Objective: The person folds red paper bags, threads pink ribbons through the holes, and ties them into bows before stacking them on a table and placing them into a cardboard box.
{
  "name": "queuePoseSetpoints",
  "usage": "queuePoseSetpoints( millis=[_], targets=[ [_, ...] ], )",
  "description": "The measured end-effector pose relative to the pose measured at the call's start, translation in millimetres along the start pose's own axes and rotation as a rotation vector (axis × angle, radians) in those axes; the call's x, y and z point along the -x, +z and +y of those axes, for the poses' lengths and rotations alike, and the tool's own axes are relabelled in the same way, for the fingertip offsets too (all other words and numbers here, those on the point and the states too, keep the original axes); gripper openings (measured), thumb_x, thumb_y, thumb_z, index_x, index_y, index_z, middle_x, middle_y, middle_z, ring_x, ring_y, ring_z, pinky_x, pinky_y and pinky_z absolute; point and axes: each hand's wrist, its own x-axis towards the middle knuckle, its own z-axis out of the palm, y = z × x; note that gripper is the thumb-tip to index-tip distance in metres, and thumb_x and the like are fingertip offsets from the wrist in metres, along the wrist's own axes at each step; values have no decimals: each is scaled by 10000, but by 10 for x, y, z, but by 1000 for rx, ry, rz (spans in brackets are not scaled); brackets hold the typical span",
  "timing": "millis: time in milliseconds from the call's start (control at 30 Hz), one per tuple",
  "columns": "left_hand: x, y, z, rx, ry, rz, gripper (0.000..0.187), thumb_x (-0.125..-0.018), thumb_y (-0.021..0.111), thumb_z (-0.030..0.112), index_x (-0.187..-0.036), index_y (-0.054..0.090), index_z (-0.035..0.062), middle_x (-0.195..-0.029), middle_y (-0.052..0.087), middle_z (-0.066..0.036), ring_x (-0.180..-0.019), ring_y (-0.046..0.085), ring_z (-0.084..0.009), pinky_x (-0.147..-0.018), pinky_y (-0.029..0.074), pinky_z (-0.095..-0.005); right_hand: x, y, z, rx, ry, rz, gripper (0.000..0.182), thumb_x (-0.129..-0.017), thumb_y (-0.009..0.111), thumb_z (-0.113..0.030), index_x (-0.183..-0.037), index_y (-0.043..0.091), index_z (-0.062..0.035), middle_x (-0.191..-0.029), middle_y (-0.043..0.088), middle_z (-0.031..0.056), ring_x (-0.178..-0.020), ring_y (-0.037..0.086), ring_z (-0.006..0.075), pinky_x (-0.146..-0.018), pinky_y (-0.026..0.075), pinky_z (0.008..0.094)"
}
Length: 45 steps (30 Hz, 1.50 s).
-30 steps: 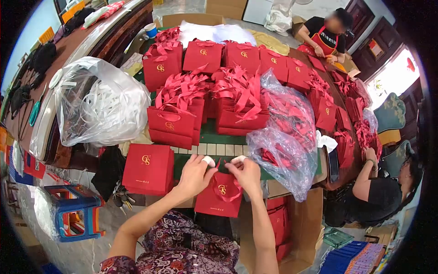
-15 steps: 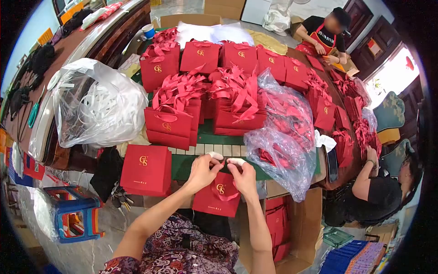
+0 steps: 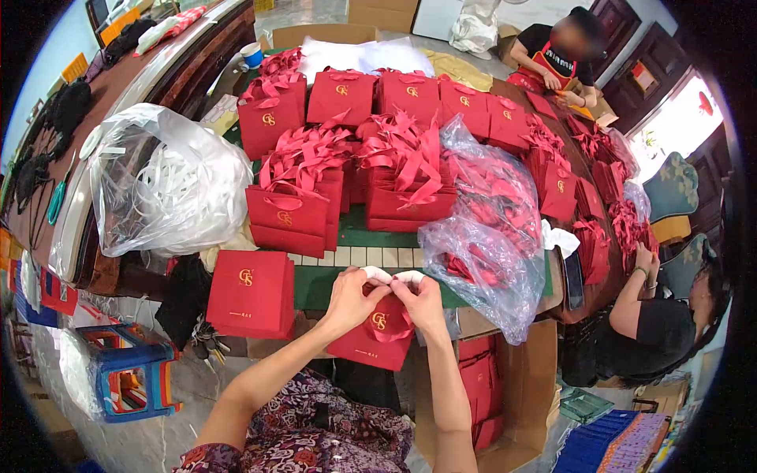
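A red paper gift bag (image 3: 369,349) with a gold monogram lies at the table's front edge. Its ribbon handle (image 3: 392,336) loops across the front. At the bag's top edge my left hand (image 3: 352,299) and my right hand (image 3: 420,302) meet, both closed in a pinch with thumbs and fingertips together. The pinched end of the ribbon is mostly hidden by the fingers. White wraps cover an index finger on each hand. Left of my hands sits a stack of red gift bags (image 3: 250,293) without visible ribbons.
Ribboned bags (image 3: 288,219) stand in rows ahead. A clear plastic bag of red ribbons (image 3: 489,236) lies right, a plastic bag of white strips (image 3: 173,181) left. Below right is a cardboard box (image 3: 527,394). Two people work at the table's right side; a phone (image 3: 573,280) lies there.
My fingertips have come closer together above the gift bag, and the right hand has shifted slightly left. The bag has tilted a little. The view has moved slightly.
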Motion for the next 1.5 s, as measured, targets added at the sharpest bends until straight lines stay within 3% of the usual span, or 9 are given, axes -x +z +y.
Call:
queuePoseSetpoints(
  millis=[133, 267, 533, 800, 867, 933, 967, 1100, 1500],
  targets=[
    [128, -57, 37, -142, 163, 267, 441, -840, 753, 133, -1226, 582, 7, -1137, 646, -168, -1056, 648, -270, -918, 511, -370, 94, -104, -150, -163, -10, 122, 85, -926, 671, -101, -909, 691, -20, -811, 623, -51, -731, 531, 32, -657, 426, 211],
    [402, -169, -113, 123, -129, -112, 562, -877, 733, 173, -1345, 465, 16, -1287, 585, -208, -1177, 590, -261, -983, 468, -371, 170, -267, -176, -254, -35, 208, 112, -948, 639, -106, -910, 688, -13, -797, 608, -56, -736, 521, 30, -666, 418, 210],
    [858, -514, 142, -122, -77, -425, 519, -851, 731, 166, -1286, 498, 6, -1022, 685, -243, -986, 675, -383, -827, 525, -427, 103, -373, -31, -243, -101, 428, 85, -935, 642, -105, -910, 689, -39, -765, 589, -75, -670, 483, 23, -605, 369, 208],
    [923, -886, 468, -112, -236, -149, 492, -811, 773, 151, -1222, 527, 37, -1018, 707, -224, -978, 707, -318, -845, 542, -389, 292, -396, 179, 36, -65, 380, 144, -957, 646, -158, -1004, 715, -41, -808, 664, -27, -698, 568, 50, -608, 409, 213],
    [864, -909, 495, -131, -182, -82, 465, -808, 773, 150, -1188, 540, 16, -980, 697, -225, -948, 697, -369, -790, 552, -410, 326, -439, 139, 106, -90, 446, 151, -958, 645, -163, -1018, 718, -44, -823, 695, 9, -709, 603, 80, -621, 436, 235],
    [810, -870, 511, -191, 39, 126, 387, -810, 764, 80, -1146, 579, 32, -960, 708, -173, -880, 712, -247, -798, 548, -353, 336, -545, 35, 585, -292, 668, 161, -950, 648, -167, -1054, 713, -62, -897, 723, 112, -766, 666, 198, -682, 487, 314],
    [787, -820, 577, -246, 121, 206, 354, -805, 745, 41, -1130, 606, 37, -929, 682, -155, -825, 692, -273, -747, 547, -357, 322, -572, -21, 618, -304, 664, 177, -922, 661, -145, -1079, 699, -73, -932, 704, 171, -820, 670, 319, -745, 502, 396],
    [781, -544, 613, -466, 361, 208, 416, -706, 748, -8, -1104, 650, 68, -951, 619, -142, -846, 618, -342, -718, 527, -406, 167, -635, 53, 869, -322, 620, 195, -871, 679, -88, -1065, 692, -86, -917, 691, 200, -860, 646, 411, -773, 498, 468],
    [1107, 139, -41, -698, 392, -146, 787, -602, 861, 282, -1312, 560, 120, -1281, 508, -137, -1192, 481, -357, -964, 383, -491, 320, -559, -94, 643, -447, 584, 151, -830, 730, -37, -980, 724, -47, -901, 690, 144, -841, 658, 309, -788, 503, 367]
  ],
)
